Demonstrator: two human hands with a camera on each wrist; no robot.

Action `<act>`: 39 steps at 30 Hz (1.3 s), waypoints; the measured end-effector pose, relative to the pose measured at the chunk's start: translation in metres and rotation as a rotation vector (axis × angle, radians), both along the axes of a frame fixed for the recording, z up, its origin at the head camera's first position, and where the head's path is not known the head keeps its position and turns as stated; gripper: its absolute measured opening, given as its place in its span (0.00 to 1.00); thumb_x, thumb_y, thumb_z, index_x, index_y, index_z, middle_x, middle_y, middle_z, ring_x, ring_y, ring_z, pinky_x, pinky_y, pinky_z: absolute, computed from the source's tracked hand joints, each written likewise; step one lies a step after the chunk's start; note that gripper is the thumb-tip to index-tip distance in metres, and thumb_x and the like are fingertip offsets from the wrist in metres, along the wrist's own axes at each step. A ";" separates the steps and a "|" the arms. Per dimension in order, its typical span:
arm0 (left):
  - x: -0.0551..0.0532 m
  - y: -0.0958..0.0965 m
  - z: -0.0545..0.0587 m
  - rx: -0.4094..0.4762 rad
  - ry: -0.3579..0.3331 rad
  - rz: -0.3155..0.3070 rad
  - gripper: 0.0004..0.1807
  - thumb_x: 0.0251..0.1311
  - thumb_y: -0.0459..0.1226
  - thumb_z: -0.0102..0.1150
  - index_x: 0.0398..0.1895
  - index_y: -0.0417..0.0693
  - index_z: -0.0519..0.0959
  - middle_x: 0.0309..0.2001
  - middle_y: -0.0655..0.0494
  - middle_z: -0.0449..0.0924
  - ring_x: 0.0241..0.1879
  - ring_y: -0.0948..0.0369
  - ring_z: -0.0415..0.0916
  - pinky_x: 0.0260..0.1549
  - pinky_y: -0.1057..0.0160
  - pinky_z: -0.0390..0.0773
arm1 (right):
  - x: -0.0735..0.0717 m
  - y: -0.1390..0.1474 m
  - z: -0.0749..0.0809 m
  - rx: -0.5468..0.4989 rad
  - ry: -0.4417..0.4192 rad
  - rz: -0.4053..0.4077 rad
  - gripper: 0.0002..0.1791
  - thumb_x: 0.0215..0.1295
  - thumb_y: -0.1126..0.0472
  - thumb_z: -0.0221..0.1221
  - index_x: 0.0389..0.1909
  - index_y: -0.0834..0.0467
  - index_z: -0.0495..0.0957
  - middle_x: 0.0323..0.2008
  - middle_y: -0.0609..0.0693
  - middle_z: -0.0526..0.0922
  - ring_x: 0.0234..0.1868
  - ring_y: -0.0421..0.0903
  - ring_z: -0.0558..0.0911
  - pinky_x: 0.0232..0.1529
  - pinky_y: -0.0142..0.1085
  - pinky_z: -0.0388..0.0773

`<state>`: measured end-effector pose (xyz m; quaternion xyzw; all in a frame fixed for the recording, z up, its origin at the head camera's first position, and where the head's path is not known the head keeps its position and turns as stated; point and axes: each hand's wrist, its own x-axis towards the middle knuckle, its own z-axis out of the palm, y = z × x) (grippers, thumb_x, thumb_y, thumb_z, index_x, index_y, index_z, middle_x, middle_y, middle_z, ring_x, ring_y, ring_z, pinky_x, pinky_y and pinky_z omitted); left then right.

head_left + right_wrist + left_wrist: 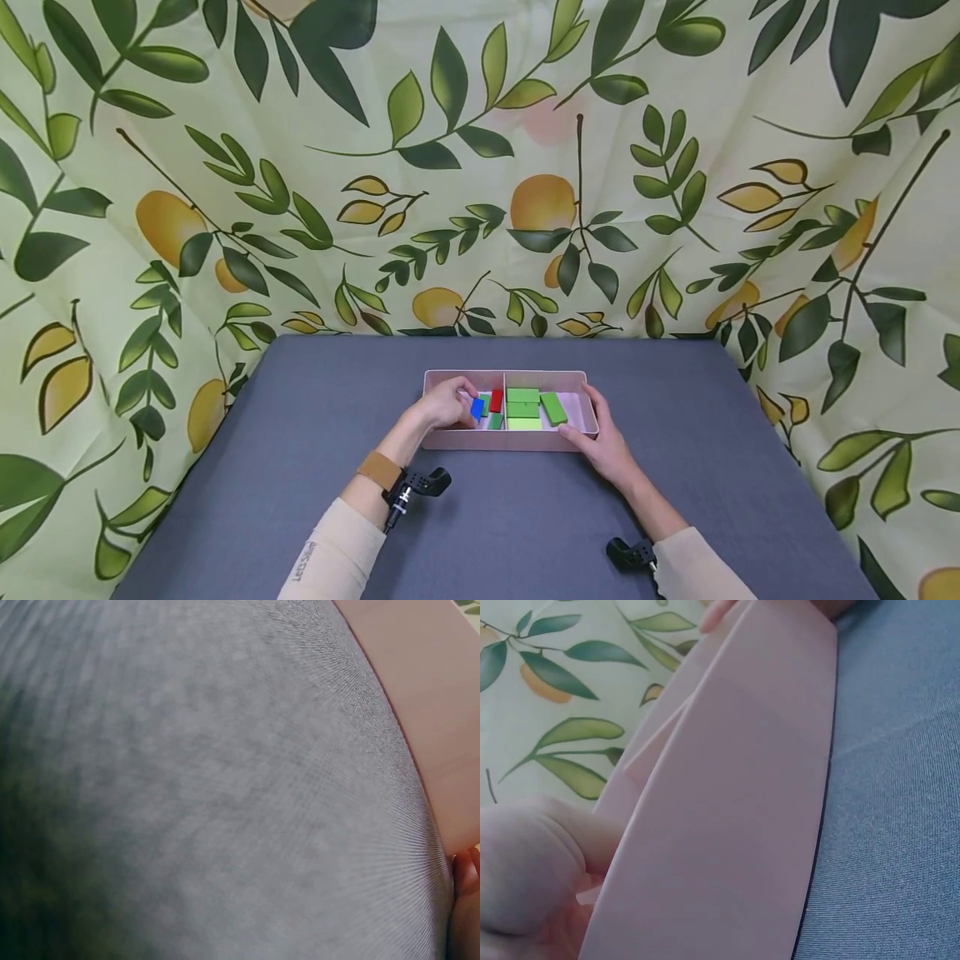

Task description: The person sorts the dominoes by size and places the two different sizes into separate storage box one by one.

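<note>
A long pink two-compartment box (pixel 480 440) rests on the table. My left hand (pixel 446 403) reaches over its left end into the left compartment, pinching a small blue block (pixel 477 408) between thumb and fingertips. Beside the blue block lie a red block (pixel 497 401) and darker green pieces, one of them a small green block (pixel 496 422). My right hand (pixel 606 443) grips the box's right end, thumb at the front rim and fingers along the side. Several light green blocks (pixel 522 410) fill part of the right compartment, and a loose green block (pixel 554 408) leans askew there.
A divider (pixel 505 402) splits the box into two compartments. Grey-blue cloth covers the table (pixel 337 400). Behind it hangs a leaf-and-fruit patterned curtain (pixel 480 192). Black wrist-camera mounts (pixel 427 482) sit on both forearms.
</note>
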<state>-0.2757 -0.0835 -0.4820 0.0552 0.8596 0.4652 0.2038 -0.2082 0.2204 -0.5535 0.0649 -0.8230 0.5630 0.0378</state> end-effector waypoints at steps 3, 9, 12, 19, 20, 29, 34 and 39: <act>0.000 0.002 -0.001 -0.018 -0.008 -0.008 0.22 0.50 0.24 0.72 0.48 0.43 0.76 0.25 0.53 0.70 0.28 0.56 0.70 0.29 0.64 0.68 | 0.000 0.000 0.000 0.002 -0.006 -0.002 0.50 0.65 0.54 0.67 0.80 0.52 0.47 0.77 0.64 0.53 0.74 0.63 0.57 0.69 0.66 0.51; 0.001 0.002 -0.003 -0.065 0.013 -0.029 0.20 0.50 0.24 0.71 0.45 0.43 0.77 0.26 0.53 0.72 0.27 0.58 0.70 0.28 0.65 0.67 | 0.001 -0.001 0.001 0.003 -0.017 0.000 0.50 0.65 0.54 0.67 0.80 0.52 0.46 0.78 0.63 0.52 0.74 0.63 0.56 0.69 0.66 0.50; 0.002 0.003 -0.003 -0.085 0.022 -0.045 0.18 0.50 0.24 0.69 0.44 0.44 0.79 0.31 0.51 0.75 0.30 0.56 0.71 0.29 0.64 0.67 | 0.001 -0.001 0.001 -0.004 -0.019 0.002 0.50 0.65 0.54 0.67 0.80 0.53 0.46 0.78 0.63 0.52 0.74 0.63 0.56 0.70 0.65 0.49; 0.003 0.002 -0.005 -0.049 0.026 -0.048 0.13 0.55 0.30 0.70 0.44 0.43 0.80 0.37 0.50 0.78 0.35 0.55 0.75 0.32 0.63 0.71 | 0.001 -0.002 0.001 -0.004 -0.018 0.002 0.50 0.65 0.55 0.67 0.80 0.53 0.47 0.77 0.64 0.53 0.74 0.63 0.58 0.69 0.65 0.51; 0.003 0.001 -0.005 -0.011 0.029 -0.049 0.13 0.57 0.31 0.70 0.44 0.41 0.80 0.36 0.50 0.78 0.34 0.55 0.76 0.32 0.63 0.73 | 0.001 -0.002 0.000 -0.005 -0.016 0.001 0.50 0.65 0.55 0.67 0.80 0.53 0.47 0.77 0.64 0.54 0.73 0.63 0.58 0.69 0.65 0.51; 0.008 -0.003 0.003 0.014 0.308 -0.082 0.09 0.65 0.39 0.65 0.43 0.44 0.82 0.35 0.56 0.78 0.36 0.60 0.74 0.37 0.62 0.74 | 0.000 -0.001 0.002 0.010 -0.007 0.001 0.50 0.65 0.54 0.67 0.80 0.53 0.46 0.77 0.64 0.53 0.73 0.64 0.58 0.69 0.67 0.50; 0.020 -0.005 0.015 0.002 0.403 -0.073 0.08 0.66 0.40 0.65 0.43 0.47 0.82 0.35 0.57 0.78 0.38 0.59 0.74 0.42 0.59 0.76 | -0.001 -0.001 0.000 0.002 -0.005 0.001 0.50 0.65 0.55 0.67 0.80 0.52 0.46 0.77 0.64 0.53 0.74 0.64 0.57 0.68 0.67 0.50; 0.035 -0.010 0.028 0.009 0.473 -0.066 0.09 0.66 0.38 0.65 0.45 0.43 0.82 0.36 0.58 0.79 0.38 0.60 0.75 0.43 0.59 0.78 | 0.000 -0.001 0.001 -0.008 0.005 0.001 0.49 0.66 0.57 0.67 0.80 0.54 0.47 0.76 0.65 0.53 0.73 0.64 0.58 0.68 0.65 0.51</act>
